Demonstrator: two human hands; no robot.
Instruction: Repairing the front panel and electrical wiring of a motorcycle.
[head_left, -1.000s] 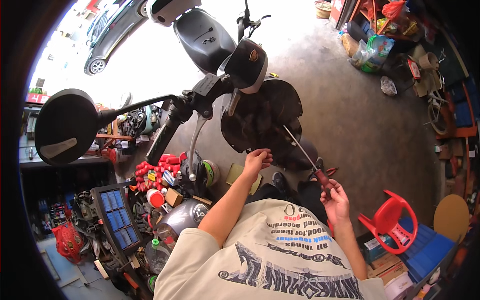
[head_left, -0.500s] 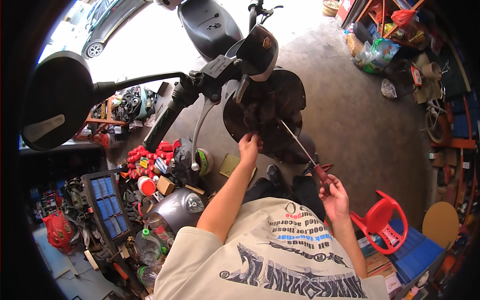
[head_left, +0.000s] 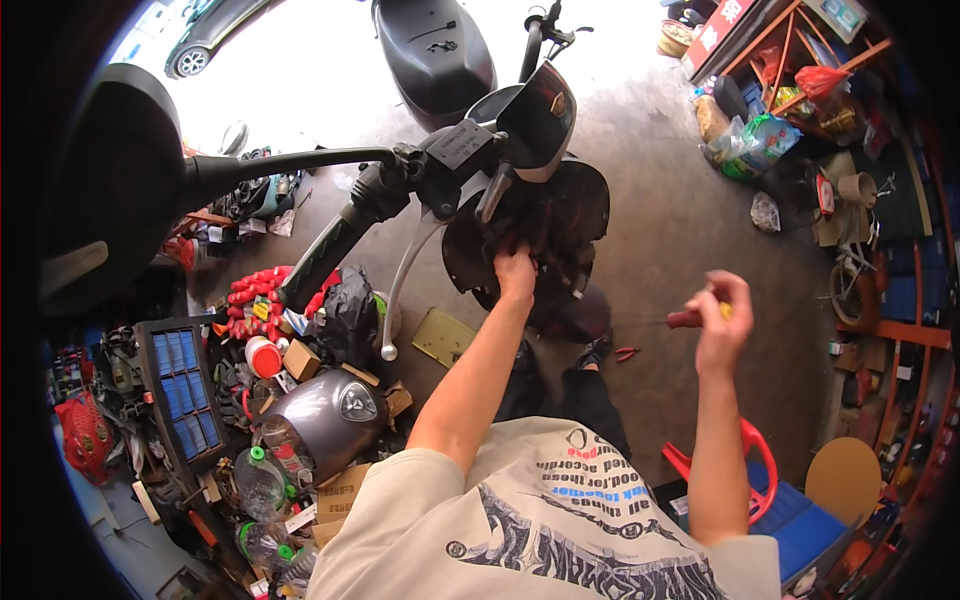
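While the left hand (head_left: pixel 515 275) works at a scooter's dark front housing (head_left: pixel 582 205) at one o'clock from center, fingertips hidden and grip impossible to tell, the right hand (head_left: pixel 724 322) curls around a dark-red handle (head_left: pixel 684 319) at three o'clock.

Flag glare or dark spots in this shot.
Head view: glare bleaches the ground beside the scooter seat; head view: deep shadow swallows detail inside the dark front panel; head view: the mirror nearly merges with the fisheye's black border.

I count one screwdriver (head_left: pixel 685 319) in my right hand (head_left: pixel 722 318), one scooter (head_left: pixel 545 130) at my left hand (head_left: pixel 516 274), one mirror (head_left: pixel 115 180) farther left.
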